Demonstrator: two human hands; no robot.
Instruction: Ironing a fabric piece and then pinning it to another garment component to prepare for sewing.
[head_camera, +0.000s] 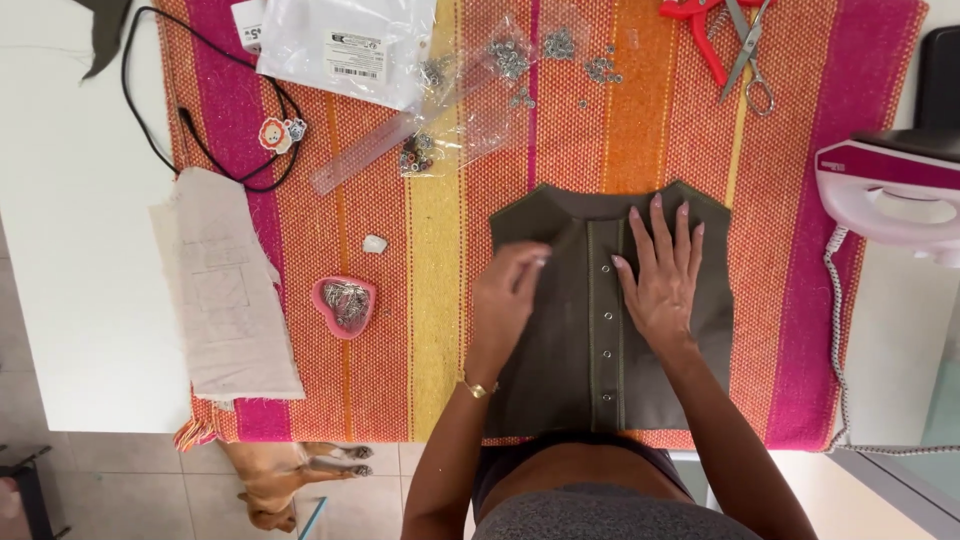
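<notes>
Olive-green matt cloth garment panel (570, 330): smooth weave, small shiny metal snaps along its placket. Striped pink-orange-yellow woven cloth mat (400, 380): coarse, rough. White worktop (70, 250): smooth, matt. Clear plastic bag (470, 100): glossy. Pink heart-shaped plastic dish (343, 305): glossy, metal bits inside.

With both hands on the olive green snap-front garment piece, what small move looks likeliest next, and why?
Probably the left hand presses down along the snap placket. It sits with fingers bunched on the olive green garment piece just left of the row of metal snaps, while the right hand lies flat with spread fingers, pinning the other panel. Whether the snaps are already closed cannot be told.
</notes>
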